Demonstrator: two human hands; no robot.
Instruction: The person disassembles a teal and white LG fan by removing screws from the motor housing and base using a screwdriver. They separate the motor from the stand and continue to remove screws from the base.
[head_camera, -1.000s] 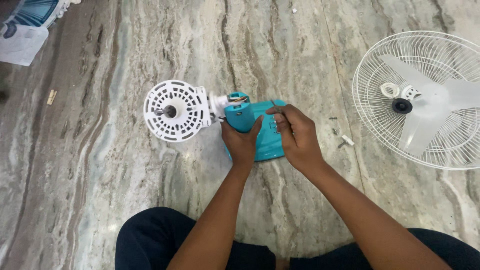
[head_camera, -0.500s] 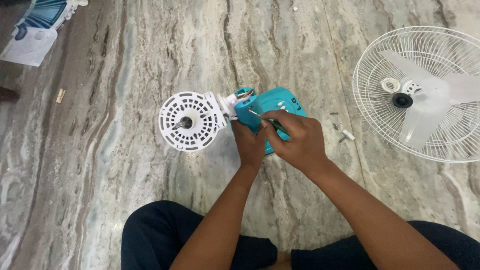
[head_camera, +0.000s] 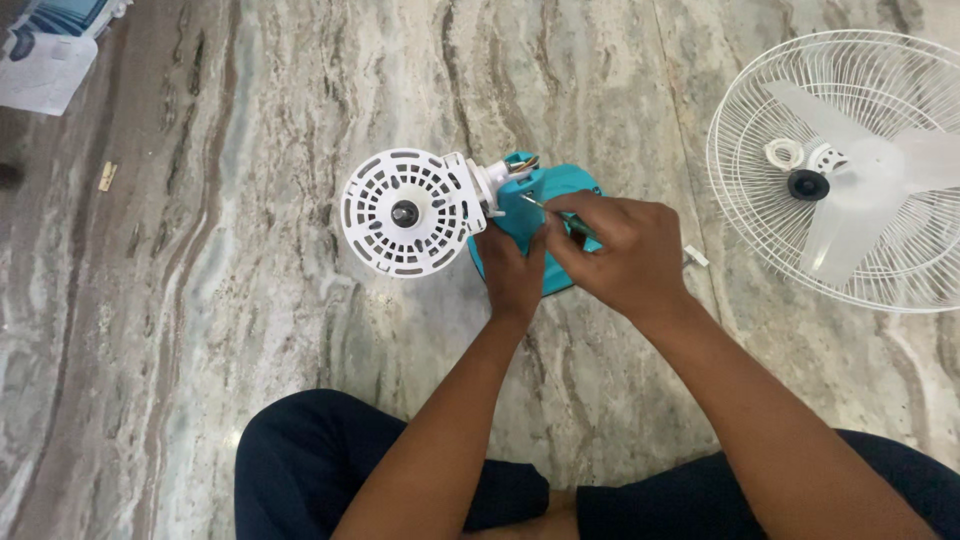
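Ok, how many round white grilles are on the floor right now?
2. One small round grille sits on the teal fan body that the left hand grips; one large wire grille, blades inside, lies at the far right, partly cut off.

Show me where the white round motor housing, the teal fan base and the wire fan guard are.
white round motor housing (head_camera: 405, 213), head view, on its slotted face beside the hub.
teal fan base (head_camera: 583, 181), head view, on its top edge.
wire fan guard (head_camera: 745, 120), head view, on its left wires.
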